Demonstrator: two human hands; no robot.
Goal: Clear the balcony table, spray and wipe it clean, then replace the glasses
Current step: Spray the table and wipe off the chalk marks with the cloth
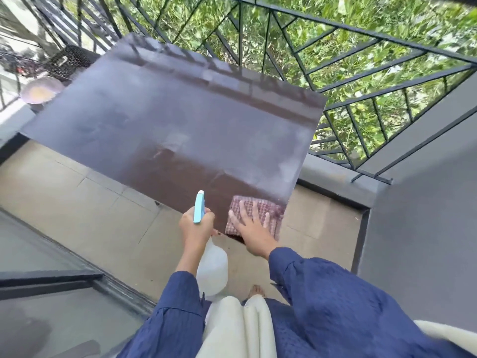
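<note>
From the head camera, looking steeply down: a dark brown table (180, 120) fills the middle of the view, its top bare and carrying a pale, hazy film across most of the surface, with a darker, cleaner-looking patch toward the near edge. The table stands against a black metal railing (335, 60) with slanted bars, and thick green foliage (387, 11) shows beyond it. The floor (77, 197) is beige tile, bounded on the right by a grey ledge and wall (426, 215); a dark sliding-door track (103, 282) runs along the lower left.

The right hand (254, 228) lies flat, fingers spread and extended, pressing a reddish checked cloth (254, 215) onto the near right corner of the table (part of the cloth hangs past the edge). The left hand (197, 226) is wrapped around the neck of a spray bottle (213, 270), fingers closed on it; the light blue nozzle head (199, 206) points up toward the table, and the translucent body hangs below the wrist. Both arms wear dark blue sleeves (335, 293).

Past the far left corner of the table sit a dark mesh basket (69, 60) and a round pale dish (41, 90), both blurred. No glasses can be made out.
</note>
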